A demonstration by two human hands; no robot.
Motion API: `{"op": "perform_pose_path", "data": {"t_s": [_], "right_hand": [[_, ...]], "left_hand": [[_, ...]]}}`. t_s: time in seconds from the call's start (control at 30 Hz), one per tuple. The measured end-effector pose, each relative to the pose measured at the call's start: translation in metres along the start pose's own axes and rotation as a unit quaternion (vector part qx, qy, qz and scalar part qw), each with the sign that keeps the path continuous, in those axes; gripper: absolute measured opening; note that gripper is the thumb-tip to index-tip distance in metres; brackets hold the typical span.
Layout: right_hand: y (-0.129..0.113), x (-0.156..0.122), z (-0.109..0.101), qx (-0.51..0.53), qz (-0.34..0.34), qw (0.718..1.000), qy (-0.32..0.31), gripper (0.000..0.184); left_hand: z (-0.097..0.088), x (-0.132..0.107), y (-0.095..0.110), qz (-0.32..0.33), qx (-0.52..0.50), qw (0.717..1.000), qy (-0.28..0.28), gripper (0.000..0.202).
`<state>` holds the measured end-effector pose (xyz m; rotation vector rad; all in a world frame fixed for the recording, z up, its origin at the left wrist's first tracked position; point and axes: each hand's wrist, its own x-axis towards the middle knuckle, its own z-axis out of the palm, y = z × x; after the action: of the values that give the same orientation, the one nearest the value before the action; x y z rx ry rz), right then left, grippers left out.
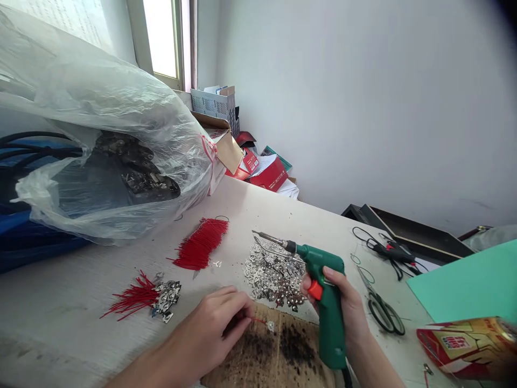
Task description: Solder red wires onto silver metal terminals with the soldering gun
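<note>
My right hand [343,302] grips a green soldering gun [332,323] with an orange trigger, its thin metal tip pointing left above a heap of small silver metal tabs [277,269]. Between the fingers of my left hand [218,323] is a short red wire [258,320]. A silver metal tab [270,326] sits at that wire's end, over a scorched brown board [258,358]. Left of my left hand lies a bunch of red wires with metal tabs [141,296]. Farther back rests a neat bundle of red wires [202,243].
A large clear plastic bag [121,108] with dark metal parts fills the left side. To the right lie scissors [383,312], a black cable [393,250], a red and gold can [464,347] and a mint-green sheet [472,283]. Red boxes [270,173] stand in the back corner.
</note>
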<state>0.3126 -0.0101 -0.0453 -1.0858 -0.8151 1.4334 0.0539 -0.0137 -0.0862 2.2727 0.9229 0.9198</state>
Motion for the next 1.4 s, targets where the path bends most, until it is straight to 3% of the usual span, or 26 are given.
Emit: {"op": "perform_pose_path", "data": {"t_s": [0.1,0.3,0.8,1.07,1.4], "right_hand": [[0.007,0.008,-0.01,0.08,0.04,0.995,-0.044,0.037],[0.014,0.015,-0.015,0.164,0.042,0.981,-0.099,0.036],[0.005,0.011,-0.012,0.119,0.023,0.987,-0.104,0.035],[-0.004,0.015,-0.02,0.135,0.021,0.99,-0.047,0.026],[-0.008,0.016,-0.021,0.109,0.004,0.993,-0.045,0.024]], "left_hand": [[0.0,0.0,-0.002,-0.004,0.008,1.0,-0.006,0.015],[0.003,-0.002,-0.006,-0.007,0.017,1.0,-0.013,0.015],[-0.003,0.0,0.001,0.013,0.014,1.0,-0.004,0.012],[-0.006,0.004,-0.001,0.032,0.018,0.999,-0.023,0.005],[-0.006,0.007,0.001,0.038,0.036,0.998,-0.021,0.004]]}}
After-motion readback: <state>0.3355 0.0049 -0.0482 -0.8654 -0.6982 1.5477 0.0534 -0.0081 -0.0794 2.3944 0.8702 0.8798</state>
